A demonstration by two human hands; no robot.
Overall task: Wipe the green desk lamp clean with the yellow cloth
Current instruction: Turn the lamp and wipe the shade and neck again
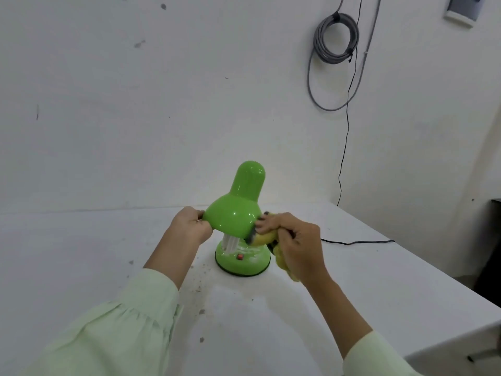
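The green desk lamp [238, 213] stands on the white table [108, 253], its glossy shade tipped toward me over a round base with a red switch [240, 257]. A white bulb [230, 243] shows under the shade. My left hand [189, 226] grips the shade's left rim. My right hand [292, 240] holds the bunched yellow cloth [264, 238] against the shade's right rim; more of the cloth hangs below my wrist. White smears lie on the base.
The lamp's black cord [357, 242] runs right across the table toward the wall. A grey coiled cable [336, 39] hangs on the wall at upper right. Dark crumbs and specks [202, 312] dot the table in front of the lamp. The table's right edge falls away beside a dark object [494, 240].
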